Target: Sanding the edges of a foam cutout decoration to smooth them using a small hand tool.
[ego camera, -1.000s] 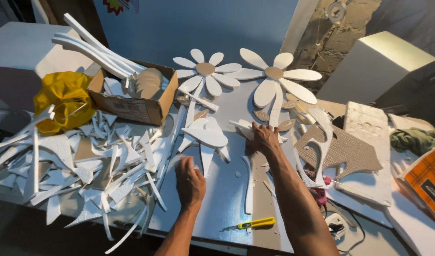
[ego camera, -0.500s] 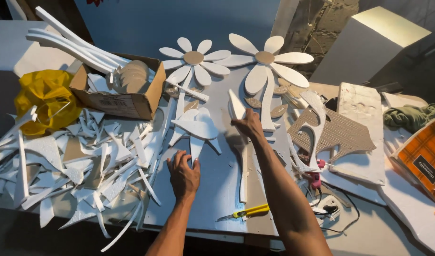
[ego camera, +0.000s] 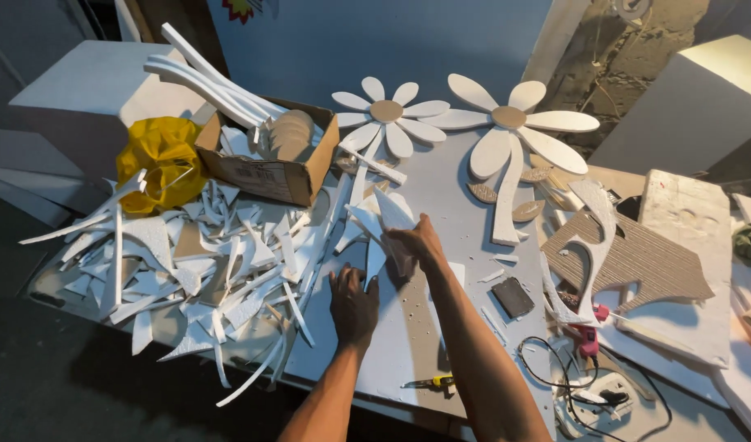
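**A:** Where is the white foam leaf-shaped cutout (ego camera: 384, 214)?

**B:** On the grey tabletop (ego camera: 441, 172), just in front of the open brown cardboard box (ego camera: 265, 168) and slightly to its right. It is propped up at a tilt, its pointed tip toward the box.

**A:** What is in that box?

**B:** Round brown cardboard discs (ego camera: 292, 135) stacked on edge, some white foam scraps, and long curved white foam strips (ego camera: 212, 78) that stick out over its far-left corner.

**A:** And the hands?

**B:** The right hand (ego camera: 412, 245) is at the cutout's near edge, fingers curled together onto it; whether it truly pinches the foam or only presses it, I cannot tell. The left hand (ego camera: 353, 299) lies flat on the tabletop nearer than the box, fingers spread apart, clamped on nothing, its fingertips touching a narrow white foam sliver.

**A:** What surrounds the box?

**B:** Left of it, touching, a crumpled yellow plastic bag (ego camera: 159, 160). In front and to the left, a wide heap of white foam offcuts (ego camera: 195, 270). To its right, a small white foam daisy with a brown centre (ego camera: 388, 115), and beyond that a larger daisy of the same make (ego camera: 510, 123). Far in front of the box, at the table's near edge, a yellow utility knife (ego camera: 431, 382).
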